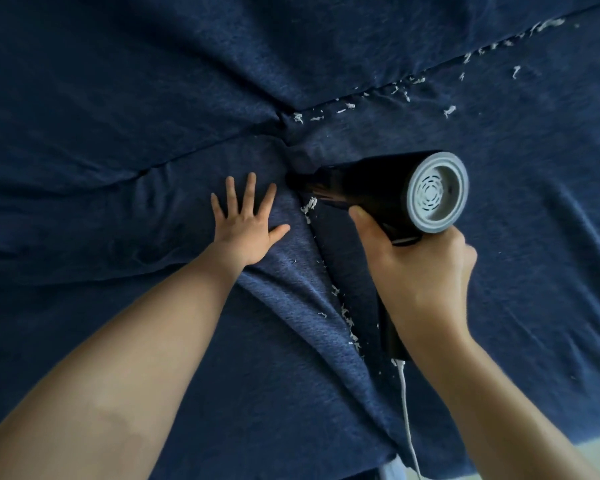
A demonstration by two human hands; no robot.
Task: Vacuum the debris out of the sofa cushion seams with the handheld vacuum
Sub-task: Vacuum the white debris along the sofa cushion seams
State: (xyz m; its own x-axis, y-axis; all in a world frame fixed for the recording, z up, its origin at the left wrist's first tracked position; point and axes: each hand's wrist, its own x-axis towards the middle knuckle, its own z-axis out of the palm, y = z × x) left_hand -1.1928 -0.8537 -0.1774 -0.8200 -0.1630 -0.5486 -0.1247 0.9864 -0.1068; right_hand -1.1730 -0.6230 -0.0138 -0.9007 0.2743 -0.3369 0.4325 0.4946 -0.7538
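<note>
A black handheld vacuum [371, 188] with a grey vented rear cap points left, its nozzle tip pushed into the seam between two dark blue sofa cushions [118, 323]. My right hand [420, 271] grips its handle from below. My left hand [248, 221] presses flat on the left cushion, fingers spread, just left of the nozzle. White shredded debris [309, 206] lies in the seam right below the nozzle, and more debris [349, 320] runs down the seam toward me. A further line of white scraps [406, 84] follows the back seam up to the right.
A white cord [407, 420] hangs from the bottom of the vacuum handle down past the sofa's front edge. A strip of pale floor [596, 452] shows at the bottom right. The blue fabric is wrinkled around the junction of the seams [284, 133].
</note>
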